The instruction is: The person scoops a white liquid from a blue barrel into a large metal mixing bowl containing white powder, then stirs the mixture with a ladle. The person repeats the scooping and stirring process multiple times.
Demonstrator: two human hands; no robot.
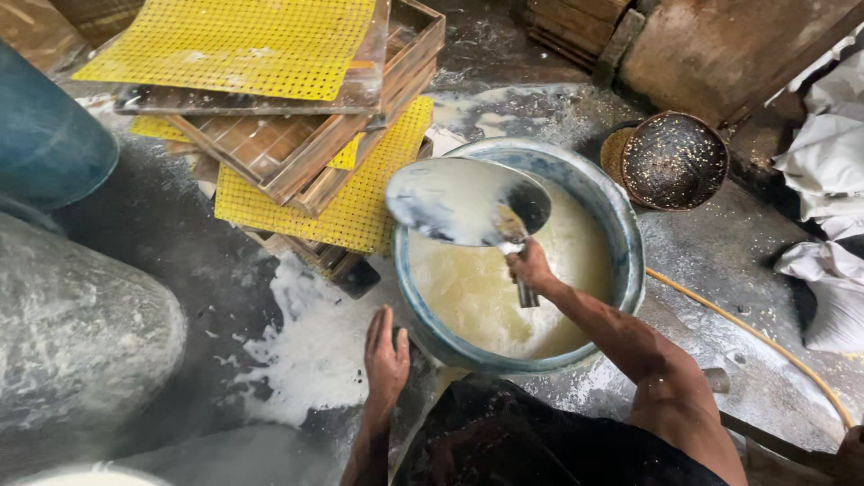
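While the right hand [531, 267] clasps the ladle [468, 202] over the basin [621, 225], skimming seems underway; left hand [385, 355] rests spread beside the basin.

two hands: left hand [385, 353], right hand [531, 267]. one basin [621, 225] of pale liquid, one ladle [463, 202], one woven basket [673, 160], three yellow perforated mats [243, 40].

The person's right hand [531, 267], at the centre of the frame, is fisted with its bare forearm stretching from the lower right, while the left hand [385, 355] lies flat, fingers together, at lower centre.
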